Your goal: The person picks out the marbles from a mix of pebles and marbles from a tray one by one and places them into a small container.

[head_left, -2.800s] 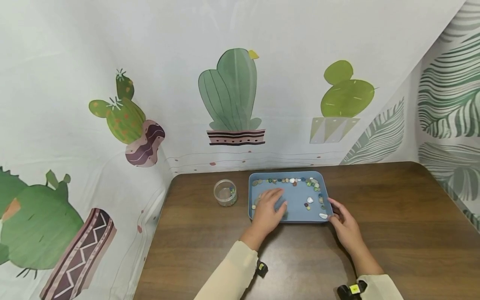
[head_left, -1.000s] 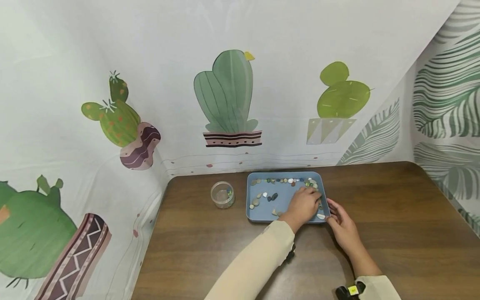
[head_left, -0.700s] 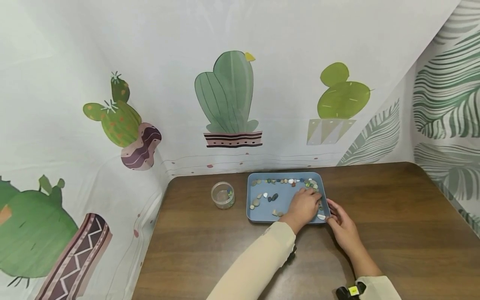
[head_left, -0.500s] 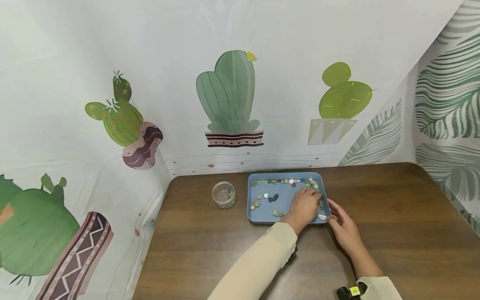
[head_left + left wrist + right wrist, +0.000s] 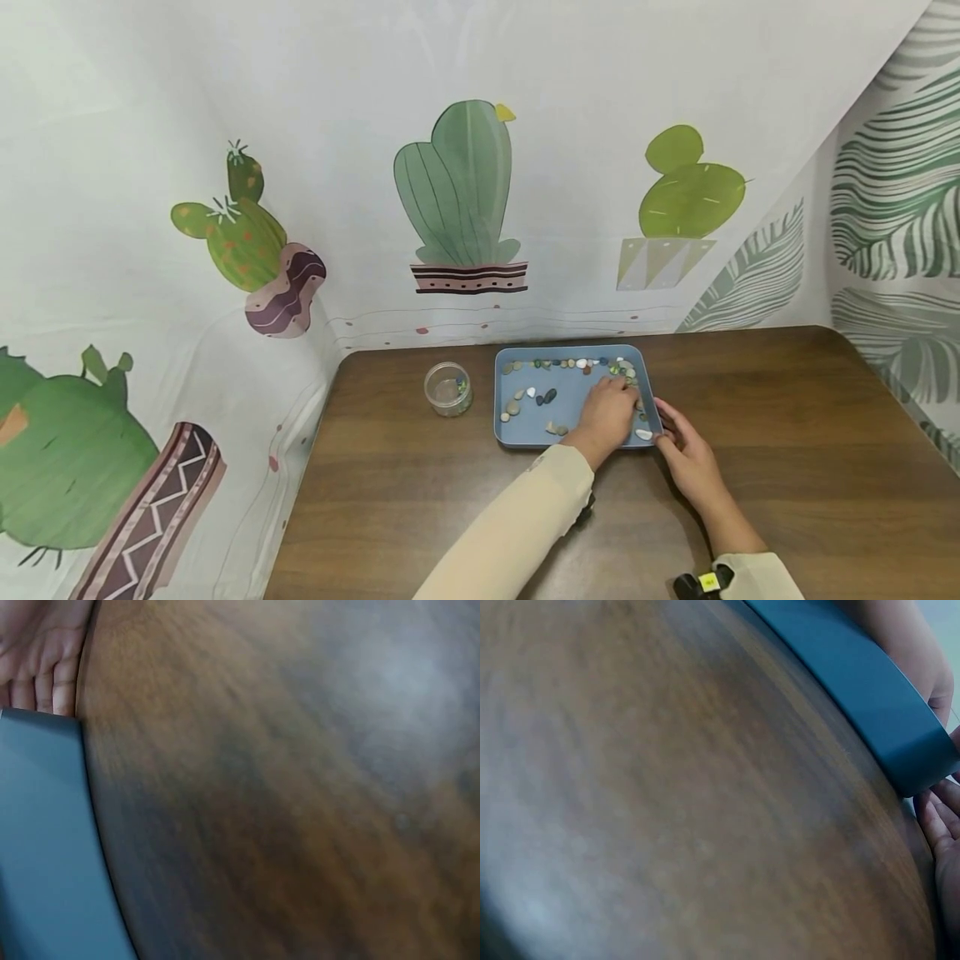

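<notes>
A blue rectangular tray [image 5: 577, 347] holds several small pebbles, lined along its back and right sides with others loose inside. My left hand [image 5: 606, 412] reaches over the right part of the tray, its fingers bent down among the pebbles by the right wall. The fingertips are hidden, so I cannot tell whether they pinch a pebble. My right hand [image 5: 690, 450] holds the tray's front right corner between thumb and fingers. A white pebble [image 5: 643, 434] lies just inside that corner. In the right wrist view, right-hand fingers [image 5: 934, 817] meet the tray corner [image 5: 919, 761].
A clear round jar [image 5: 448, 390] with a few coloured stones at its side stands left of the tray. Dark pebbles [image 5: 551, 395] and tan ones [image 5: 513, 407] lie in the tray's left half. Behind the wooden table [image 5: 420, 492] hangs a cactus-print cloth [image 5: 577, 167].
My left hand has moved from the tray's left part to its right side, uncovering pebbles on the left. Lately it shifts only slightly. My right hand stays at the corner.
</notes>
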